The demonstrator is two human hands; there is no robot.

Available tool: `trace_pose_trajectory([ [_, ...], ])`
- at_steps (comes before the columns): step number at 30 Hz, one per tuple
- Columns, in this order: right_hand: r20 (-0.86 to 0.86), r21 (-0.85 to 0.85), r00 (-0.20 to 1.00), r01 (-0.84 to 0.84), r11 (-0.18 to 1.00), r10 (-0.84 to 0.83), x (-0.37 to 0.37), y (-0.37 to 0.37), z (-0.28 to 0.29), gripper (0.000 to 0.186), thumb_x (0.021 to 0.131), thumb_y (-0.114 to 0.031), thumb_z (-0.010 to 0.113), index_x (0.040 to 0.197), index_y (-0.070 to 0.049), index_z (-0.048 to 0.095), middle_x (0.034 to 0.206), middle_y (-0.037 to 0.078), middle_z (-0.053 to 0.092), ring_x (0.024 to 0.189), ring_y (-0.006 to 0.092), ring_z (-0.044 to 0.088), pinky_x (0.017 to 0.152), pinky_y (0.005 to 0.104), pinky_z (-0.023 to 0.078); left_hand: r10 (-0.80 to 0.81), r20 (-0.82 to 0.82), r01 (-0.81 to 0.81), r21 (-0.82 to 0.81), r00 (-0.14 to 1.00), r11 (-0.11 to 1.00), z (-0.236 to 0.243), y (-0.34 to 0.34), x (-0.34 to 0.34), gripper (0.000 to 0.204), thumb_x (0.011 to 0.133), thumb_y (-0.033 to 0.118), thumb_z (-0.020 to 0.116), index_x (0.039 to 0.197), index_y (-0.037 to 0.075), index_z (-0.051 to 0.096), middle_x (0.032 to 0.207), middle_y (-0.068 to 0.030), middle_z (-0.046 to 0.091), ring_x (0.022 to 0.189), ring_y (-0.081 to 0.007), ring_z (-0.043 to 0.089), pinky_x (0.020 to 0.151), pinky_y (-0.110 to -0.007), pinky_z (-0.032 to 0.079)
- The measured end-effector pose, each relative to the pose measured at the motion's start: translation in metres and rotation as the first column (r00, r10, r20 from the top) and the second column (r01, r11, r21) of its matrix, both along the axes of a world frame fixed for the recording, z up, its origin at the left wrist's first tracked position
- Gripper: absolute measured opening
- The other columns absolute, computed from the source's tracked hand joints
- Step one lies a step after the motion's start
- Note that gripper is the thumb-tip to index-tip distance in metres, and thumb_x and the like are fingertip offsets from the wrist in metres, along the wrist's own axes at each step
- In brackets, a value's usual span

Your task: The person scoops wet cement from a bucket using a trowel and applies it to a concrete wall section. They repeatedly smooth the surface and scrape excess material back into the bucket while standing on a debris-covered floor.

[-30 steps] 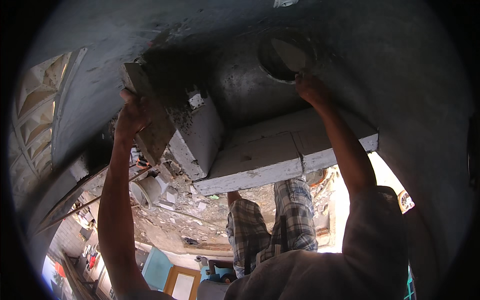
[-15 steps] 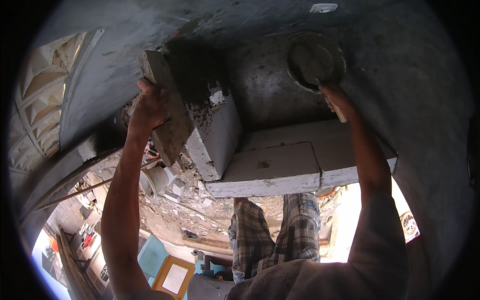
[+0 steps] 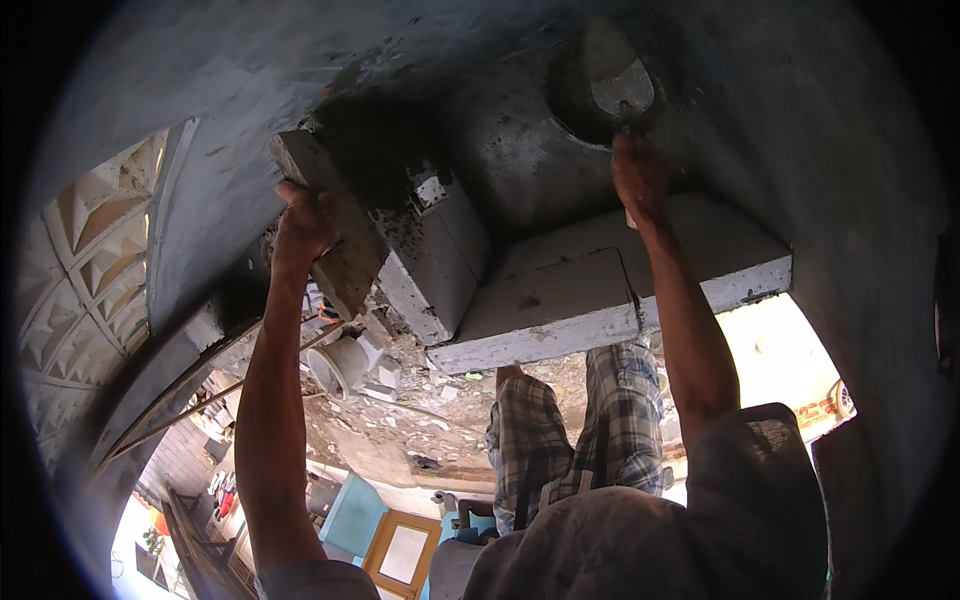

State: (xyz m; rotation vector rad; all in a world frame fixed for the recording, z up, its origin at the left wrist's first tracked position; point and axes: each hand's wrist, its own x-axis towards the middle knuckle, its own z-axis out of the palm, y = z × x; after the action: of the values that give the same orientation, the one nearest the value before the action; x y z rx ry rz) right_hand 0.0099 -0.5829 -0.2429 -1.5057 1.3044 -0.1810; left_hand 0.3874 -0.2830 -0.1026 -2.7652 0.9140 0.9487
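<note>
At the left, my left hand is closed round the edge of a flat grey-brown slab, held tilted beside a mortar-smeared block. Whether the slab rests on anything is hidden. My right hand grips the handle of a trowel. The trowel's blade is raised over a round dark bucket by the back wall and catches the light. What lies inside the bucket is too dark to make out.
A pale block ledge crosses in front of me, with a crack between its blocks. Rubble and a white bucket lie on the ground below. Patterned vent blocks are at the left. A dark wall curves round at the right.
My right hand has lifted the trowel up and a little left; its blade now shows brightly above the bucket. My left hand still grips the slab. The whole view has shifted slightly.
</note>
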Motion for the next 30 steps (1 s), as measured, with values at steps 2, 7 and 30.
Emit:
trace_pose_trajectory([
  [2, -0.135, -0.208, 0.988, 0.044, 0.977, -0.074, 0.010, 0.035, -0.006, 0.039, 0.102, -0.036, 0.047, 0.115, -0.002, 0.063, 0.102, 0.022, 0.067, 0.086, 0.0423, 0.063, 0.076, 0.0498, 0.051, 0.057, -0.040, -0.061, -0.109, 0.998, 0.992, -0.006, 0.007, 0.008, 0.039, 0.102, 0.023, 0.051, 0.111, 0.006, 0.017, 0.100, -0.0256, 0.065, 0.083, -0.0354, 0.072, 0.059, -0.045, 0.058],
  [7, -0.206, -0.121, 0.956, 0.186, 0.975, -0.208, 0.086, 0.147, -0.019, 0.036, 0.101, -0.032, 0.053, 0.124, -0.005, 0.060, 0.117, 0.026, 0.067, 0.099, 0.0470, 0.066, 0.086, 0.0529, 0.052, -0.266, 0.024, 0.266, -0.038, 0.964, 0.963, -0.020, 0.026, 0.023, 0.033, 0.104, 0.023, 0.049, 0.119, 0.000, 0.033, 0.102, -0.0194, 0.066, 0.086, -0.0287, 0.071, 0.060, -0.043, 0.057],
  [30, -0.180, -0.660, 0.878, -0.442, 0.607, 0.444, 0.171, 0.239, -0.261, 0.027, 0.103, -0.021, 0.046, 0.120, -0.015, 0.065, 0.079, 0.003, 0.057, 0.066, 0.0143, 0.058, 0.059, 0.0274, 0.050, -0.985, 0.143, 0.784, 0.598, 0.100, 0.167, 0.014, 0.002, -0.007, 0.032, 0.082, 0.021, 0.064, 0.104, -0.001, 0.075, 0.109, -0.0182, 0.063, 0.105, -0.0492, 0.059, 0.097, -0.073, 0.038],
])
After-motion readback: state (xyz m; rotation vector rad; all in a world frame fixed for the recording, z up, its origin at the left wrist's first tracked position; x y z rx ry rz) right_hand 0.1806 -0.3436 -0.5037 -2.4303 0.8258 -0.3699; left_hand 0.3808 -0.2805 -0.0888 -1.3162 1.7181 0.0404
